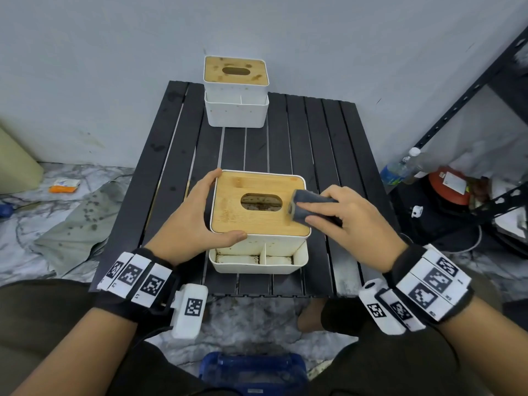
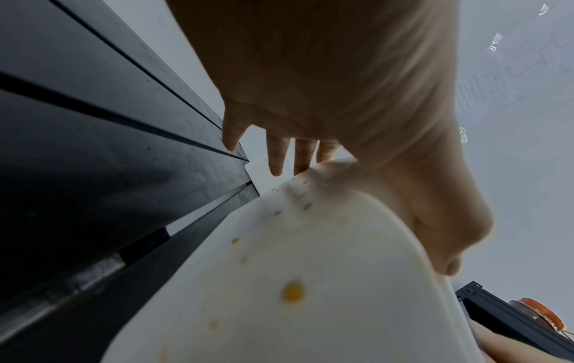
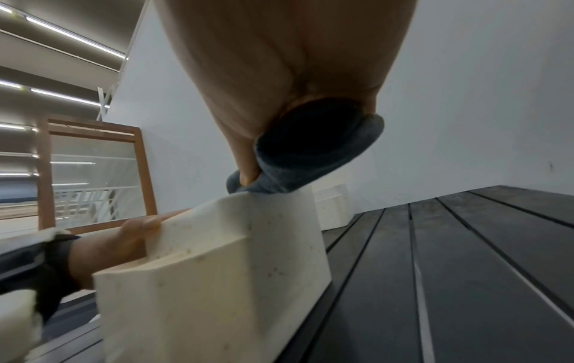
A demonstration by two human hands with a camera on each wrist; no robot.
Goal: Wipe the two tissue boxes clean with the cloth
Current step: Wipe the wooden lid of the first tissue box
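Note:
The near tissue box [image 1: 257,221], white with a bamboo lid and an oval slot, stands mid-table. My left hand [image 1: 200,212] grips its left side, fingers at the far corner and thumb on the near edge. My right hand [image 1: 345,215] holds a folded grey cloth [image 1: 305,205] pressed on the right part of the lid. The left wrist view shows the box's stained white wall [image 2: 295,282] under my left hand [image 2: 341,98]. The right wrist view shows the cloth [image 3: 310,152] on the box's top edge [image 3: 217,270]. The far tissue box [image 1: 236,90], its lid stained, stands at the table's back edge.
The black slatted table [image 1: 314,144] stands against a grey wall. To the right are a black metal shelf [image 1: 471,90], a plastic bottle [image 1: 400,167] and a red object [image 1: 448,187]. A spotted rag [image 1: 77,224] lies on the floor at left. A blue crate [image 1: 254,372] sits between my knees.

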